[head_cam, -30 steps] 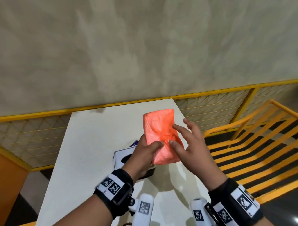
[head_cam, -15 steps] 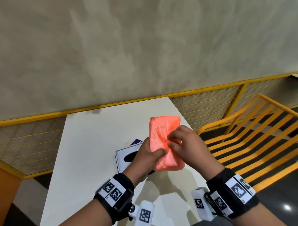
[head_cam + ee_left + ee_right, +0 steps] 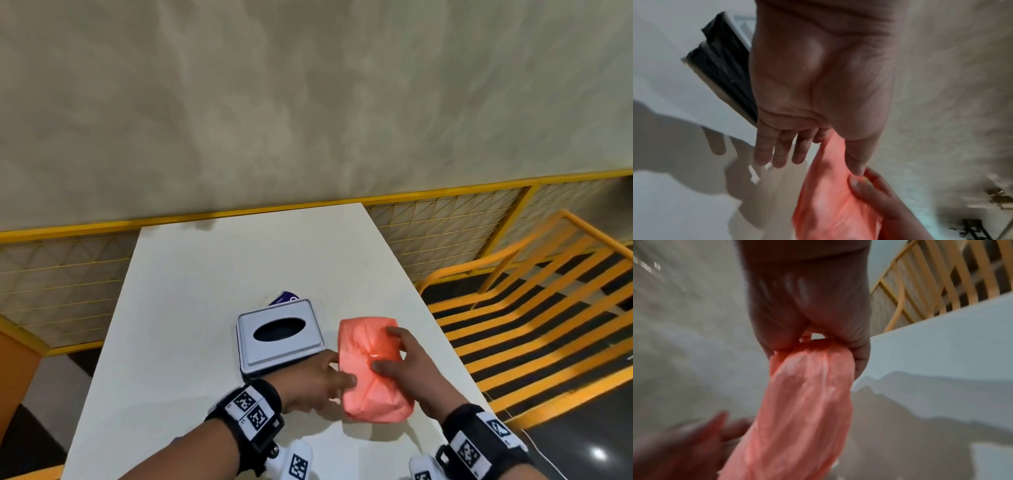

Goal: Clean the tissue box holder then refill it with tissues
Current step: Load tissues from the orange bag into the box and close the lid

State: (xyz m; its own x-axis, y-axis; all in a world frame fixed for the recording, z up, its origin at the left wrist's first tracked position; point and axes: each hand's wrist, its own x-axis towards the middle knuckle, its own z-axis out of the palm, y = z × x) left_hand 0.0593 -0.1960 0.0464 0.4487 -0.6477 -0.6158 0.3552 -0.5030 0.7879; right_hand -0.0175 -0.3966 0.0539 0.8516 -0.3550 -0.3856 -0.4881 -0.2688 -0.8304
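Observation:
The tissue box holder (image 3: 281, 339) stands mid-table, with a white lid, an oval slot and a black base (image 3: 725, 68). To its right an orange plastic-wrapped tissue pack (image 3: 371, 380) is held low over the table; whether it touches the table I cannot tell. My right hand (image 3: 387, 349) grips it from the right, thumb on top and fingers curled over its far end (image 3: 809, 386). My left hand (image 3: 339, 368) pinches its left edge between thumb and forefinger (image 3: 830, 186), with the other fingers straight.
A purple-and-white packet (image 3: 284, 297) lies just behind the holder. The white table (image 3: 205, 274) ends at a yellow mesh railing (image 3: 445, 226) under a beige wall. Orange slatted seating (image 3: 534, 308) stands off the right edge.
Both hands have brought the orange pack down from in front of the holder to low beside its right side. The right hand went from open fingers to gripping it. The holder's lid now shows.

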